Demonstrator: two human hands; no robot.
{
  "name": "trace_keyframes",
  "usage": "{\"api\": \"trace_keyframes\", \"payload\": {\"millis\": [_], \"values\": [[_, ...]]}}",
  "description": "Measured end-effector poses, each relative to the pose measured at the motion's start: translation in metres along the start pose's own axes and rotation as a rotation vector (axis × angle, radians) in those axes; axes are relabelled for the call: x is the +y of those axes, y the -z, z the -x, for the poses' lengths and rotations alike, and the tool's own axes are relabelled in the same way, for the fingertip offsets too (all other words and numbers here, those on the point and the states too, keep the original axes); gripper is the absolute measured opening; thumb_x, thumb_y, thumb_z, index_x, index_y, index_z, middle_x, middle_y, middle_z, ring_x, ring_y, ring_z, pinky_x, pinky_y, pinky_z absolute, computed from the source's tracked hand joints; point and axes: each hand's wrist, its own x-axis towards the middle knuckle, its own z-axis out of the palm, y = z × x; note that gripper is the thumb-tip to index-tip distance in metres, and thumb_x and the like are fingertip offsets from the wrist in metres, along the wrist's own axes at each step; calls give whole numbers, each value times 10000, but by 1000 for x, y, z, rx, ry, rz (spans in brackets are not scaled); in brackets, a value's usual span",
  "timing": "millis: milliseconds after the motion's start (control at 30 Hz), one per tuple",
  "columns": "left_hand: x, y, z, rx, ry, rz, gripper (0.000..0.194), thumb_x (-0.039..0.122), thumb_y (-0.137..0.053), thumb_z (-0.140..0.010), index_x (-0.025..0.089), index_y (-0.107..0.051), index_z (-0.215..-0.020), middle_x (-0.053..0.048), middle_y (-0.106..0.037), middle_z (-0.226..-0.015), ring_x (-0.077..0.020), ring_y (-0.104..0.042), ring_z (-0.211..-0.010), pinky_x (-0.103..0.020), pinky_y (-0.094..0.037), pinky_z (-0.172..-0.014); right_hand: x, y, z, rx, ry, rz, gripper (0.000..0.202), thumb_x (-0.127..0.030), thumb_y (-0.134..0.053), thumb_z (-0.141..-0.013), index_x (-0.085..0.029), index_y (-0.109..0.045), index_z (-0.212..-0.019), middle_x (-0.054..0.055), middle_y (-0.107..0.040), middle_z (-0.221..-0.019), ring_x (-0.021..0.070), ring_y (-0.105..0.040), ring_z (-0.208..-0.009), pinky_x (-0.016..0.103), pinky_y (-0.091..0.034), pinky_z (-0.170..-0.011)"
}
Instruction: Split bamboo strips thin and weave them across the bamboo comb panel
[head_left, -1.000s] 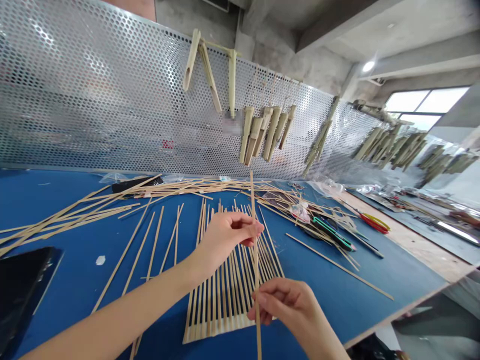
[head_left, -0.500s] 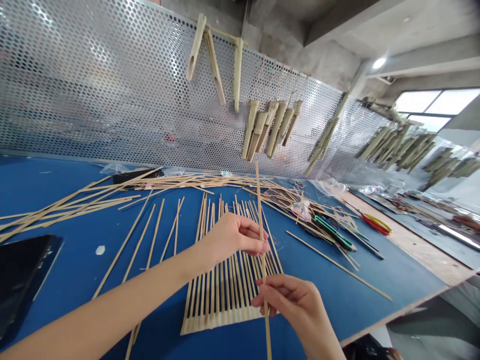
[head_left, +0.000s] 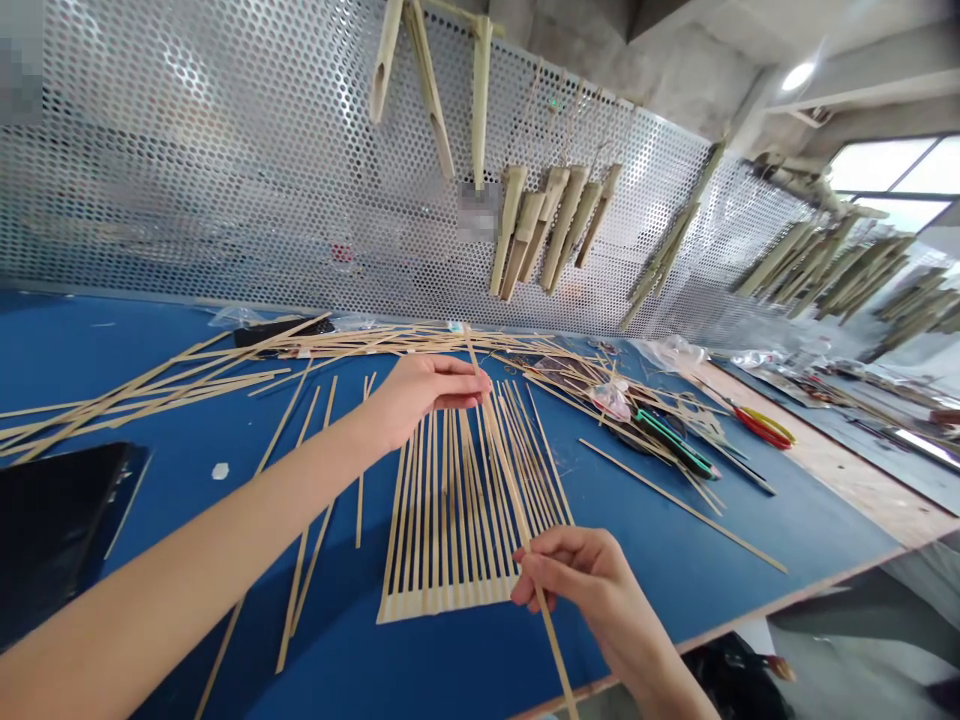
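Hands [head_left: 499, 480] apart along one slanting strip [head_left: 504, 455], left higher, each pinching it between fingertips.

Left hand [head_left: 418, 395] bare, slender fingers, narrow wrist; left forearm [head_left: 247, 525] bare to picture edge, smooth, long, widening from wrist; right hand [head_left: 576, 572] likewise bare, slim-fingered; right forearm [head_left: 664, 665] bare where visible.
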Motion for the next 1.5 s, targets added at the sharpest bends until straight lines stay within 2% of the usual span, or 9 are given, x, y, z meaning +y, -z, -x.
{"api": "trace_keyframes", "payload": {"millis": [500, 700, 867, 1033, 1100, 1167, 1300, 1400, 1500], "values": [[3, 34, -20, 177, -98, 30, 130, 202, -744, -660, 145, -714, -772, -40, -711, -788, -112, -654, -729, -169, -540, -716, 4, 8, 8, -61, -128, -11, 214, -292, -788, -647, -105, -713, -717, 90, -703, -620, 92, -614, -496, 129, -426, -435], [17, 52, -20, 321, -199, -119, 101, 198, -664, -734, 127, -677, -803, -38, -706, -783, -135, -658, -755, -296, -540, -815, 3, 11, 7, -45, -169, 44, 169, -284, -773, -680, -129, -717, -715, 79, -713, -653, 88, -625, -543, 123, -456, -471], [72, 69, 20, 592, -437, -452, 120, 243, -601, -788, 179, -648, -878, 17, -691, -865, -148, -642, -885, -323, -525, -856, -4, -21, -11, -176, -252, 104, 213, -318, -768, -671, -124, -695, -717, 53, -693, -635, 63, -573, -493, 107, -441, -416], [112, 64, 105, 871, -500, -986, 478, 406, -631, -756, 244, -537, -1196, 42, -558, -1200, -255, -468, -1184, -439, -367, -1004, -3, -74, -30, -251, -446, 119, 182, -232, -732, -709, -105, -617, -770, 66, -701, -701, 100, -654, -587, 154, -536, -573], [105, 57, 138, 954, -387, -1476, 511, 485, -476, -851, 273, -401, -1310, 31, -419, -1342, -272, -448, -1196, -453, -348, -1031, -1, -90, -34, -240, -491, 126, 142, -196, -672, -773, -96, -589, -832, 87, -700, -791, 133, -682, -699, 198, -558, -687], [83, 54, 164, 837, -341, -1663, 455, 461, -385, -888, 245, -419, -1287, 5, -456, -1301, -255, -401, -1234, -397, -302, -1080, 2, -102, -35, -251, -515, 121, 91, -165, -612, -820, -92, -565, -842, 105, -690, -849, 148, -687, -766, 226, -553, -769], [16, 66, 197, 520, -122, -1617, 388, 486, -368, -896, 261, -492, -1187, -12, -462, -1296, -255, -427, -1215, -476, -365, -1036, 6, -120, -38, -306, -548, 178, 62, -156, -550, -856, -114, -516, -826, 93, -687, -791, 132, -690, -739, 206, -557, -733], [-29, 76, 211, 448, 55, -1467, 354, 472, -363, -911, 278, -487, -1180, -14, -459, -1311, -228, -426, -1229, -452, -391, -1028, 11, -128, -45, -414, -563, 280, 69, -149, -552, -828, -125, -517, -773, 70, -677, -667, 139, -686, -620, 193, -561, -584], [-51, 73, 214, 410, 65, -1439, 356, 450, -371, -916, 260, -492, -1192, -24, -464, -1330, -226, -426, -1242, -415, -406, -1025, 16, -129, -51, -531, -463, 422, 153, -215, -523, -825, -137, -530, -693, 31, -619, -519, 122, -601, -410, 171, -474, -371]]}}
